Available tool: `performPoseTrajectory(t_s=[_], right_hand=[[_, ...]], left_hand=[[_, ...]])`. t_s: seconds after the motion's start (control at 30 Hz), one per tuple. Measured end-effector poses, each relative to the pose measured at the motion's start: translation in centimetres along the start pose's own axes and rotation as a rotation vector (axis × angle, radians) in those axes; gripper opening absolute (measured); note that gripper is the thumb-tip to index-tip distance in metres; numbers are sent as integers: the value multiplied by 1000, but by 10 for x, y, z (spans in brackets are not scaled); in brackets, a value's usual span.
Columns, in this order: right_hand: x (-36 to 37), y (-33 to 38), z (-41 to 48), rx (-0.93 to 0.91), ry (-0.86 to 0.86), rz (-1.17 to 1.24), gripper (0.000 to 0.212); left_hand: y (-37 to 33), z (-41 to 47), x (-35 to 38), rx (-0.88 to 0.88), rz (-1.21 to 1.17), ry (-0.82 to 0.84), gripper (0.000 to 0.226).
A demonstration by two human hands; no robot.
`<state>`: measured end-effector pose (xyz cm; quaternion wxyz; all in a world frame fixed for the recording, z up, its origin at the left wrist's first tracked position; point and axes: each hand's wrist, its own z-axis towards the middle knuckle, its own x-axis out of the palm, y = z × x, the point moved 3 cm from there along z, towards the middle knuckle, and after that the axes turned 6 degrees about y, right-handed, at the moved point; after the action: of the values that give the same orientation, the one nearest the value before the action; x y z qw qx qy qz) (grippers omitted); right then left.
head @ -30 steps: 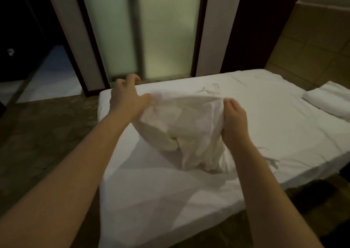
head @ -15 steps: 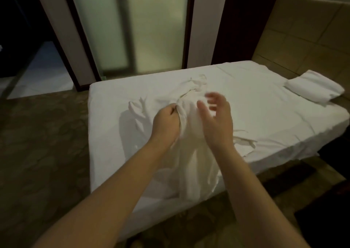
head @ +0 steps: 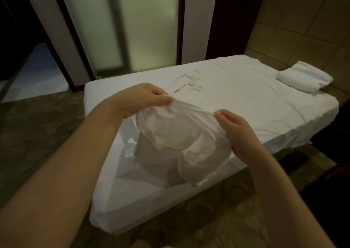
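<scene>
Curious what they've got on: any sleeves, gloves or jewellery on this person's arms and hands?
None visible. The left hand and right hand show no gloves, rings or watch; the left forearm and right forearm are unsleeved to the frame's edge.

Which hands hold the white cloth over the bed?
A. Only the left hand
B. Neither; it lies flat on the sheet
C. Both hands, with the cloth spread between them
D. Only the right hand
C: the left hand and the right hand each grip an edge of the white cloth, which hangs bunched between them above the bed.
</scene>
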<state>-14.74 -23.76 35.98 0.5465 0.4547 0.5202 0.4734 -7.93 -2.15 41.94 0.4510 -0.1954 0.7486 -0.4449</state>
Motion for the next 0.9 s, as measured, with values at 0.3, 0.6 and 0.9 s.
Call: performPoseTrajectory(t_s=[0.3, 0.6, 0.9], right_hand=[[5, -27, -8, 8, -90, -697, 34], [103, 39, -1, 83, 195, -113, 22], [112, -2, -58, -173, -50, -796, 23]], left_hand=[[60, -18, -29, -88, -557, -262, 22], [44, -60, 6, 246, 300, -163, 61], [45, -89, 52, 250, -506, -19, 21]])
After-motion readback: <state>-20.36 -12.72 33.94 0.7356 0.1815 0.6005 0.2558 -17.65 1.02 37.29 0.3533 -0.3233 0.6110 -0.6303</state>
